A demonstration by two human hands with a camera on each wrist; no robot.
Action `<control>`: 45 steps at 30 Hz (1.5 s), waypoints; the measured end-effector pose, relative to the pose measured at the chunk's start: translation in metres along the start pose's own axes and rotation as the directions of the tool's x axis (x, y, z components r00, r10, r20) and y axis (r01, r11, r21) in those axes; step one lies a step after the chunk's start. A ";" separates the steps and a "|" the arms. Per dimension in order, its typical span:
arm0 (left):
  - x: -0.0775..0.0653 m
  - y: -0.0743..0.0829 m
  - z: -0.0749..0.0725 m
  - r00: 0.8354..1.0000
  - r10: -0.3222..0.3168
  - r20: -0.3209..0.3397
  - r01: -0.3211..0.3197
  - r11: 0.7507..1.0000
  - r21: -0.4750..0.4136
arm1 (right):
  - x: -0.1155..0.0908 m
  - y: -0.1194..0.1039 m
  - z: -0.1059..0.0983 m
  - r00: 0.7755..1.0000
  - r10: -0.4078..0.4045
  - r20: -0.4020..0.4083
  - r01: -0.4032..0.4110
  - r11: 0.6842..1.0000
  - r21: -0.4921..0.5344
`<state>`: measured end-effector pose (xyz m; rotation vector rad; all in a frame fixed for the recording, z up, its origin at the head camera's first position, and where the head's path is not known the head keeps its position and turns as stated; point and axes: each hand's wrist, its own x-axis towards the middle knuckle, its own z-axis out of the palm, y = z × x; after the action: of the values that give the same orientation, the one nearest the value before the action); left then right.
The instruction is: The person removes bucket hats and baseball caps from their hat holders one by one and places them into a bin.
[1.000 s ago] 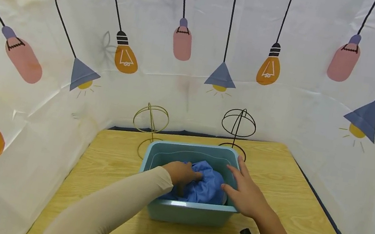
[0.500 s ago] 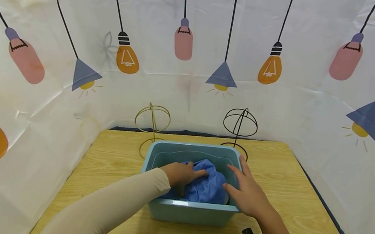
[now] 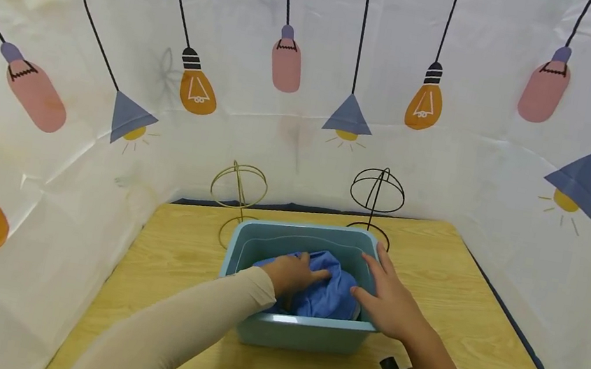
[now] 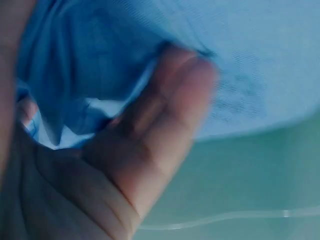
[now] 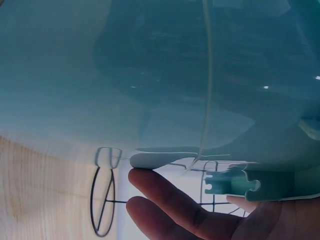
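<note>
A pale teal plastic basin (image 3: 301,334) stands on the table with a crumpled blue cloth (image 3: 330,296) inside. My left hand (image 3: 291,274) reaches into the basin from the left and holds the cloth. In the left wrist view, folds of the blue cloth (image 4: 90,55) bunch between the digits, and fingertips (image 4: 192,85) press into the fabric. My right hand (image 3: 395,303) rests at the basin's right rim with fingers spread. In the right wrist view, fingertips (image 5: 142,177) touch the basin's edge and hold nothing between them. Part of the cloth is hidden under my left hand.
Behind the basin stand a gold wire stand (image 3: 240,185) and a black wire stand (image 3: 377,191), both with round tops. The wooden table (image 3: 481,330) reaches back to a white curtain (image 3: 300,153) printed with lamps and bulbs.
The left hand shifts slightly within the cloth, and more blue fabric shows beside its wrist. The right hand stays at the rim. The basin has hardly moved.
</note>
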<state>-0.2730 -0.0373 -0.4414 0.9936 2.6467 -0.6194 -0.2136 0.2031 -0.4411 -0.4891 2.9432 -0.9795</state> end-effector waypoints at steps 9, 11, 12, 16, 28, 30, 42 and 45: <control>-0.002 0.000 0.001 0.990 0.071 -0.125 -0.026 0.944 0.328 | 0.001 -0.006 0.000 1.000 -0.007 0.009 0.007 1.000 -0.001; -0.002 -0.001 0.001 0.975 0.128 -0.181 -0.047 0.917 0.397 | 0.002 -0.006 -0.001 1.000 -0.010 0.004 0.010 1.000 -0.002; -0.001 -0.001 0.001 0.968 0.153 -0.198 -0.059 0.909 0.412 | 0.003 -0.006 -0.001 1.000 -0.011 0.003 0.011 1.000 -0.002; 0.003 -0.004 0.002 0.955 0.208 -0.211 -0.112 0.913 0.392 | 0.004 -0.006 -0.003 1.000 -0.004 -0.001 0.004 1.000 0.001; 0.011 -0.002 0.004 0.974 0.195 -0.116 -0.146 0.930 0.337 | 0.004 -0.005 -0.002 1.000 -0.001 -0.004 0.001 1.000 0.010; 0.011 0.000 0.005 0.979 0.179 -0.095 -0.137 0.931 0.337 | 0.003 -0.005 -0.002 1.000 -0.001 -0.003 0.001 1.000 0.014; 0.000 -0.002 0.001 0.928 0.272 -0.257 -0.120 0.867 0.485 | -0.002 -0.004 0.001 1.000 -0.002 -0.006 0.002 1.000 -0.011; -0.003 -0.003 0.000 0.903 0.307 -0.301 -0.116 0.848 0.517 | -0.002 -0.004 0.001 1.000 -0.012 -0.008 0.012 1.000 -0.009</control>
<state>-0.2723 -0.0410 -0.4393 1.6811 2.6763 -1.1912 -0.2102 0.1996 -0.4397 -0.5051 2.9566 -0.9721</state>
